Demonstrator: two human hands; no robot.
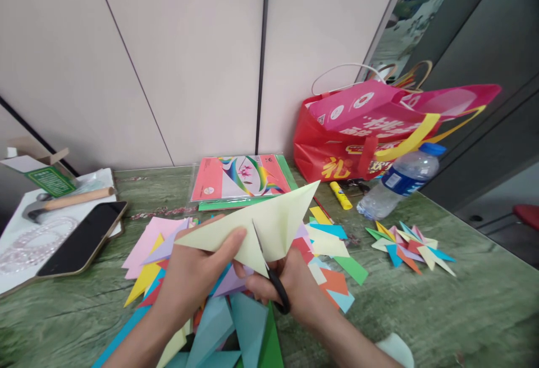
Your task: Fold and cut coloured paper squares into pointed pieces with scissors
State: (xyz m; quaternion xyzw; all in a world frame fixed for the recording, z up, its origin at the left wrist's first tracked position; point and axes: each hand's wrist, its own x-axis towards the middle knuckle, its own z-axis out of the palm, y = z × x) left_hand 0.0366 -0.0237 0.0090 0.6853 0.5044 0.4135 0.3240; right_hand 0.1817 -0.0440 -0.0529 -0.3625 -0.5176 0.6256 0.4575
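A pale yellow folded sheet of paper (275,219) is held up over the table by my left hand (196,269), thumb on top and fingers behind. My right hand (295,281) grips a pair of scissors (278,289) by its black handle loops. One blade lies across the front of the paper, pointing up and away; the other blade is hidden behind the sheet. Underneath my hands, coloured paper pieces (214,323) in teal, green, purple and yellow are heaped, partly covered by my forearms.
Pink sheets (149,241) and paper scraps (337,284) flank my hands. Farther right lie a paper star (410,244), a glue stick (340,195), a plastic bottle (400,180) and a red bag (357,132). At left are a phone (84,239) and a hammer (69,202); a paper pack (240,177) lies behind.
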